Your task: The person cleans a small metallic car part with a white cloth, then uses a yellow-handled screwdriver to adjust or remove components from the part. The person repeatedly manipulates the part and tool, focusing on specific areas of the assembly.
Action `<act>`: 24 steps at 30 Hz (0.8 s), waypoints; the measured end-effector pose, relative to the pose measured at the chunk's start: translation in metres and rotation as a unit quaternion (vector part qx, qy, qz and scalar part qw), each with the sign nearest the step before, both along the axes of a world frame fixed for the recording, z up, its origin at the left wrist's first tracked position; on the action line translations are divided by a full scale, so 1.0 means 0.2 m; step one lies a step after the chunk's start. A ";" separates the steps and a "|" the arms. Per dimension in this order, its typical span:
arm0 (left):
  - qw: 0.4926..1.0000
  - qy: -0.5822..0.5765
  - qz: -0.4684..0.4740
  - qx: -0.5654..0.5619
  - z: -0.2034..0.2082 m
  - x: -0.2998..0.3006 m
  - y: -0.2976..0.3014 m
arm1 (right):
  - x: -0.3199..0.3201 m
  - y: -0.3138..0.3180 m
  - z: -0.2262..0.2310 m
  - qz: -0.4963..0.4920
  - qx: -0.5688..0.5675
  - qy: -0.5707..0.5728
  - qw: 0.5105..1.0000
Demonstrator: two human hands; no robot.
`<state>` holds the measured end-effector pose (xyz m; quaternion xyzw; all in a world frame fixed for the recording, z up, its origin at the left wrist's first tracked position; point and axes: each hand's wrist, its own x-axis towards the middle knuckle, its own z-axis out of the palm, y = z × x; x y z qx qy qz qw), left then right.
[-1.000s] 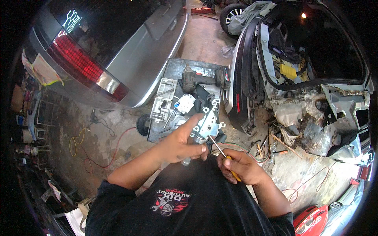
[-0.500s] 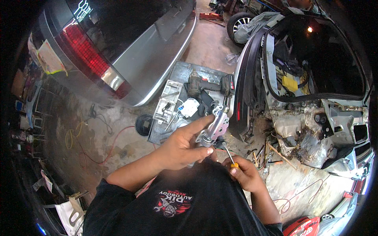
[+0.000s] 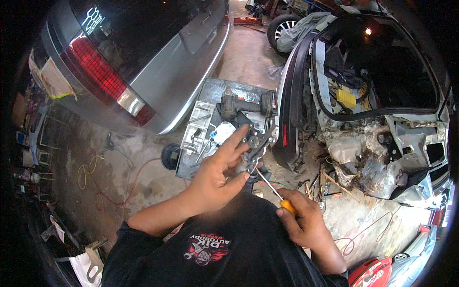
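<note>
My left hand (image 3: 217, 179) grips a metal latch-like mechanism (image 3: 260, 146) with dark and silver plates, held up in front of my shirt. In my right hand (image 3: 306, 220) is a screwdriver (image 3: 288, 206) with a yellow handle. Its thin shaft slants up and left to the lower edge of the mechanism; whether the tip touches cannot be made out. Just beyond the left fingers, a white plastic part (image 3: 224, 130) lies on a dark work surface (image 3: 217, 86). A cordless power tool (image 3: 239, 106) and a pale plastic tray-shaped piece (image 3: 197, 128) rest there too.
A silver vehicle (image 3: 184, 67) with a red taillight (image 3: 98, 67) stands left. On the right is a stripped car panel (image 3: 363, 158) with a framed window opening. A black bucket (image 3: 170, 157), a red hose (image 3: 126, 196) and a loose wheel (image 3: 282, 31) are on the floor.
The mechanism has been turned in my left hand, so its darker inner side shows. My right hand has risen a little, bringing the screwdriver shaft to the mechanism's lower edge.
</note>
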<state>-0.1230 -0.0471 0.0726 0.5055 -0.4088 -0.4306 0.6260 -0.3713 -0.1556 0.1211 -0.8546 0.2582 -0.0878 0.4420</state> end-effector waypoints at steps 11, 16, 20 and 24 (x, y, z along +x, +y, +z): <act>0.993 -0.086 0.070 0.042 -0.02 0.01 -0.02 | -0.02 0.04 -0.08 -0.068 0.146 -0.021 0.987; 0.987 -0.142 0.075 0.004 -0.06 -0.03 -0.06 | 0.12 -0.04 -0.20 -0.177 0.184 -0.081 0.963; 0.981 -0.187 -0.003 0.049 -0.01 -0.09 -0.05 | 0.29 -0.18 -0.25 -0.172 0.349 -0.207 0.898; 0.955 -0.270 -0.038 0.115 -0.06 -0.12 -0.02 | 0.31 -0.18 -0.35 -0.203 0.451 -0.204 0.845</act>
